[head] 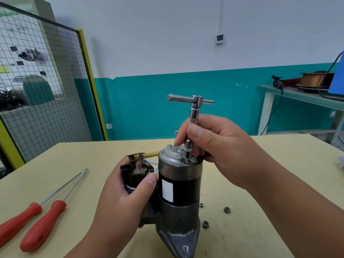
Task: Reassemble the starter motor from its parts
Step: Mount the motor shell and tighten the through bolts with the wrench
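Observation:
The starter motor (pixel 178 192) stands upright on the table (pixel 260 164), its grey end cap on top and its cast nose at the bottom. My left hand (pixel 126 198) grips the black solenoid (pixel 135 175) on the motor's left side, thumb across its front. My right hand (pixel 214 144) pinches the shaft of a chrome T-handle socket wrench (pixel 191 116). The wrench stands upright with its socket down on a bolt at the end cap's right rim. A second bolt head shows at the cap's far left rim. A yellow-sleeved lead (pixel 149 155) runs to the solenoid's terminals.
Two red-handled screwdrivers (pixel 35 220) lie at the left of the table, shafts pointing away. Three loose nuts (pixel 226 210) lie to the right of the motor's base. A wire-mesh guard with a yellow frame (pixel 87 71) stands at the left. A green bench (pixel 297 95) is at the back right.

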### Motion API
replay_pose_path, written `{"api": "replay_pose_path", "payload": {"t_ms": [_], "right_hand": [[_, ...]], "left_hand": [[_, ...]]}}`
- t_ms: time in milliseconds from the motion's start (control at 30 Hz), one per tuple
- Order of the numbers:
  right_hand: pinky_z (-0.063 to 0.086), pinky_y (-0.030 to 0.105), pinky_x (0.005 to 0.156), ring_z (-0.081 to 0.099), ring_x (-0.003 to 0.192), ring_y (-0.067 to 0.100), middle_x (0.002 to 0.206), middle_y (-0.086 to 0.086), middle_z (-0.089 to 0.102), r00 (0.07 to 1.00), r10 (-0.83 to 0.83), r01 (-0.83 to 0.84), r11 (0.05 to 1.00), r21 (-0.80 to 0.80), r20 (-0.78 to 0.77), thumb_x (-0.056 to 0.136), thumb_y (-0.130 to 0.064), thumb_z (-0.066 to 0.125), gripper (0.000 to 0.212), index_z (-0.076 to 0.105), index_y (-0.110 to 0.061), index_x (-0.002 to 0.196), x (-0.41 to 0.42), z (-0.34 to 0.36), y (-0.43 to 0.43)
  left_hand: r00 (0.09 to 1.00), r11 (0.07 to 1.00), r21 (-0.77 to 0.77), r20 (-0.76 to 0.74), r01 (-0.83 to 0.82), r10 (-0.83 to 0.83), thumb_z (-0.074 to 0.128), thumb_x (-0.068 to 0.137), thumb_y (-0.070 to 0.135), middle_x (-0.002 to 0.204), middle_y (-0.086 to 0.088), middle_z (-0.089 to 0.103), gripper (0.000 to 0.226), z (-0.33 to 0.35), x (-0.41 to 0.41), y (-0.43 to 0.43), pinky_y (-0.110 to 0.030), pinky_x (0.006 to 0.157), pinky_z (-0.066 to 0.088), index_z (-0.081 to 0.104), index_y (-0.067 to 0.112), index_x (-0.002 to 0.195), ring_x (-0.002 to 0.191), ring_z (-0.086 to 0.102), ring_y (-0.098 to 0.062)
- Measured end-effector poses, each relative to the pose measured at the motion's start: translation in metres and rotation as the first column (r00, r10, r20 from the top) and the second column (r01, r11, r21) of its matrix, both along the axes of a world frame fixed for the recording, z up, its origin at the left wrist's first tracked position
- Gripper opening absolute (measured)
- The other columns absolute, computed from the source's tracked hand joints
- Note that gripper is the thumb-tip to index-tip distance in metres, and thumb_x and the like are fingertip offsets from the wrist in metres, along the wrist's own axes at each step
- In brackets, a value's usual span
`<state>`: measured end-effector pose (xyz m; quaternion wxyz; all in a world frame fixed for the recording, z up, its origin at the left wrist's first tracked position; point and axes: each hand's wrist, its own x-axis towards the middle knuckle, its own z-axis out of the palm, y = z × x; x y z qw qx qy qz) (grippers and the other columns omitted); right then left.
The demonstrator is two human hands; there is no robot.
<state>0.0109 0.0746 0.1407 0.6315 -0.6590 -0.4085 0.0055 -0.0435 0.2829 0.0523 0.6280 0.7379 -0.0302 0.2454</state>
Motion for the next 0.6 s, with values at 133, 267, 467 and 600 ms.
{"api": "replay_pose_path", "payload": {"t_ms": [133, 267, 467, 600], "right_hand": [[0.044, 0.011, 0.063, 0.054, 0.069, 0.0, 0.072, -0.014, 0.057, 0.998, 0.033, -0.033, 0.999, 0.014, -0.054, 0.097, -0.04, 0.054, 0.027, 0.079, -0.033, 0.088, -0.0006, 0.0011, -0.001], [0.043, 0.01, 0.062, 0.053, 0.067, -0.001, 0.07, -0.017, 0.059, 1.0, 0.003, -0.003, 1.0, -0.006, -0.019, 0.099, -0.035, 0.052, 0.03, 0.077, -0.031, 0.083, -0.0016, 0.0022, 0.0005], [0.045, 0.011, 0.064, 0.053, 0.067, -0.002, 0.07, -0.018, 0.059, 0.999, -0.042, 0.042, 0.999, -0.023, 0.031, 0.098, -0.042, 0.059, 0.024, 0.075, -0.034, 0.081, -0.003, 0.003, 0.0015], [0.044, 0.013, 0.065, 0.055, 0.07, 0.0, 0.072, -0.015, 0.058, 1.0, -0.004, 0.004, 1.0, -0.014, -0.017, 0.099, -0.041, 0.053, 0.028, 0.078, -0.035, 0.087, -0.0014, 0.0015, -0.0005]], "left_hand": [[1.0, 1.0, 0.012, 0.007, -0.006, 0.006, 0.067, 0.067, 0.061, 0.1, 0.008, 0.08, 0.041, 0.0001, 0.0004, 0.0009, -0.052, 0.085, 0.06, 0.075, 0.046, 0.104, 0.095, 0.076, -0.013], [1.0, 1.0, 0.021, 0.017, -0.01, 0.009, 0.067, 0.067, 0.06, 0.102, 0.009, 0.081, 0.04, -0.0007, 0.0009, 0.001, -0.046, 0.084, 0.057, 0.075, 0.048, 0.105, 0.095, 0.076, -0.01], [1.0, 0.999, 0.032, 0.019, 0.0, 0.0, 0.067, 0.068, 0.06, 0.101, 0.007, 0.081, 0.04, -0.0001, -0.0004, 0.0001, -0.05, 0.084, 0.059, 0.075, 0.044, 0.104, 0.094, 0.077, -0.012], [1.0, 1.0, 0.014, 0.016, -0.002, 0.002, 0.067, 0.066, 0.061, 0.101, 0.007, 0.081, 0.042, -0.001, 0.0007, 0.0016, -0.048, 0.085, 0.059, 0.075, 0.046, 0.105, 0.095, 0.076, -0.012]]}}
